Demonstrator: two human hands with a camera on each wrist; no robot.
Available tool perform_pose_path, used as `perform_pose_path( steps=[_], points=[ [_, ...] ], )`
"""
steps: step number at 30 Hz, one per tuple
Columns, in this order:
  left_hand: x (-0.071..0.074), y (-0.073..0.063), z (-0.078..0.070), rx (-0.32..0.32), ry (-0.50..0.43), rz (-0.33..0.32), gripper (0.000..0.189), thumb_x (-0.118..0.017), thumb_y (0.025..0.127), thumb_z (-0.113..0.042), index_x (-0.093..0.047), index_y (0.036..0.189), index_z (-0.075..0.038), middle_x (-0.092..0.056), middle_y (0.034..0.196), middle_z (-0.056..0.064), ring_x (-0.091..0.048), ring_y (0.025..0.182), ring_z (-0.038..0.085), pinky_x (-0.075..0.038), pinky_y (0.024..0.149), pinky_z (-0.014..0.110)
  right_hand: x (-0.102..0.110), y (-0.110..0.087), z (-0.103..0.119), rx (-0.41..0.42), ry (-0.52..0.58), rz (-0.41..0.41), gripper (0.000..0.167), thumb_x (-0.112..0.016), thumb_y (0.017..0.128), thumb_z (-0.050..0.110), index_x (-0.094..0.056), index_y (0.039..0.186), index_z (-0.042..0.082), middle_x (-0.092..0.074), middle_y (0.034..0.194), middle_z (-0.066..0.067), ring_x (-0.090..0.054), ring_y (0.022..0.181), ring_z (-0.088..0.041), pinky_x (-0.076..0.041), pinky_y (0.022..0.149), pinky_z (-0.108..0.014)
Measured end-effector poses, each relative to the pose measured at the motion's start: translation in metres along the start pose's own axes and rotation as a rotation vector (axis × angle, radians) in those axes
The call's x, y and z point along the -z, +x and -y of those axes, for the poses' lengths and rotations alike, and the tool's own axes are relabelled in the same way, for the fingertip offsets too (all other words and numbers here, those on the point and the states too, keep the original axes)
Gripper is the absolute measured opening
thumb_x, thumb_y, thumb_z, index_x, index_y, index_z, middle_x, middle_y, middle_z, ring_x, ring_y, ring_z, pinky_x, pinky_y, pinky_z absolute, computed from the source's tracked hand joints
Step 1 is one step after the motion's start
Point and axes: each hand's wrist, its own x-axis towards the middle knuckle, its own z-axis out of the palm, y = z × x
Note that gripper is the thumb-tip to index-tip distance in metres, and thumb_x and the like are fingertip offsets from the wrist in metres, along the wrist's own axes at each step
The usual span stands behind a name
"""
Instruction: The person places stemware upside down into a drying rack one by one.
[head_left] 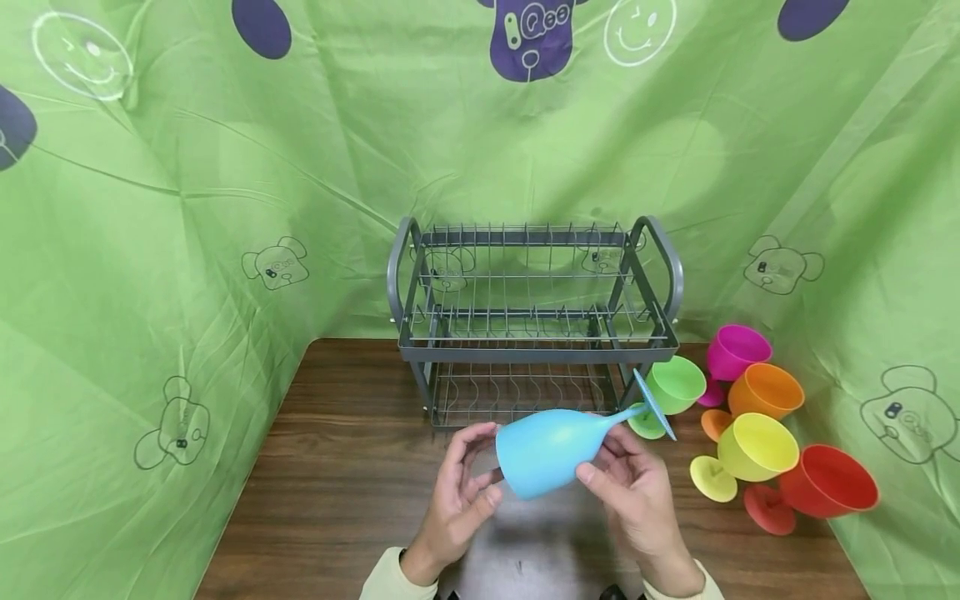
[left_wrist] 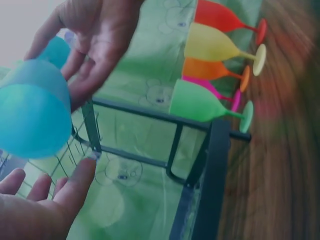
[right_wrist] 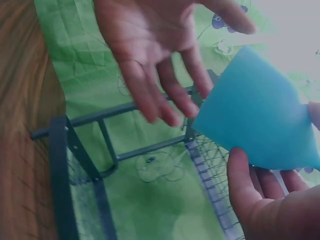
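A blue plastic goblet (head_left: 551,450) is held on its side above the table, rim toward the left and foot toward the upper right. My right hand (head_left: 633,496) grips it by the bowl near the stem, thumb on the near side and fingers beneath, as the right wrist view also shows. Beside the rim is my left hand (head_left: 461,504), its fingers relaxed and spread around the mouth without gripping it. In the left wrist view the goblet's open mouth (left_wrist: 35,120) faces the camera, above the left fingers.
A two-tier grey dish rack (head_left: 536,354) stands at the back of the wooden table (head_left: 322,483). To its right stand green (head_left: 675,383), magenta (head_left: 737,350), orange (head_left: 765,390), yellow (head_left: 757,447) and red (head_left: 827,481) goblets. Green cloth (head_left: 187,275) surrounds the table.
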Motion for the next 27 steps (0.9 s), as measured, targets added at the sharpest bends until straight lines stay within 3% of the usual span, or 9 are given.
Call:
perform_pose_path(
  steps=[5,9,17,23,27],
  points=[
    [0.014,-0.004,0.003,0.022,0.104,-0.082,0.054,-0.048,0.095,0.017,-0.035,0.148,0.014,-0.046,0.149,0.018,-0.05,0.14,0.027,-0.06,0.101,0.049,0.006,0.01,0.017,0.053,-0.132,0.087,0.055,-0.064,0.085,-0.027,-0.06,0.137,-0.01,-0.072,0.133,-0.004,-0.073,0.115,-0.015,-0.061,0.097,-0.029],
    [0.026,-0.007,0.005,0.063,0.193,-0.167,0.049,-0.05,0.097,0.016,-0.039,0.145,0.015,-0.049,0.145,0.018,-0.054,0.133,0.024,-0.062,0.098,0.045,0.005,0.019,0.032,0.061,-0.265,0.109,0.052,-0.066,0.085,-0.025,-0.059,0.135,-0.014,-0.071,0.137,-0.005,-0.073,0.115,-0.015,-0.061,0.097,-0.03],
    [0.045,0.0,0.009,0.194,0.347,-0.403,0.042,-0.063,0.1,0.007,-0.052,0.14,0.007,-0.059,0.137,0.008,-0.061,0.126,0.015,-0.062,0.093,0.028,-0.007,0.041,0.061,0.089,-0.383,0.151,0.048,-0.072,0.082,-0.024,-0.064,0.127,-0.01,-0.072,0.131,-0.006,-0.07,0.112,-0.015,-0.064,0.088,-0.03],
    [0.063,0.009,0.015,0.212,0.39,-0.591,0.039,-0.065,0.099,0.008,-0.056,0.136,0.011,-0.062,0.127,0.011,-0.066,0.116,0.014,-0.063,0.088,0.024,-0.019,0.058,0.081,0.107,-0.457,0.187,0.048,-0.076,0.081,-0.021,-0.064,0.125,-0.007,-0.072,0.128,-0.005,-0.071,0.112,-0.017,-0.064,0.087,-0.029],
    [0.075,0.014,0.019,0.245,0.413,-0.685,0.039,-0.066,0.098,0.008,-0.058,0.135,0.009,-0.063,0.125,0.015,-0.067,0.115,0.02,-0.061,0.088,0.02,-0.03,0.069,0.094,0.088,-0.564,0.195,0.046,-0.081,0.081,-0.015,-0.067,0.123,-0.002,-0.072,0.122,-0.006,-0.072,0.109,-0.018,-0.064,0.087,-0.03]
  ],
)
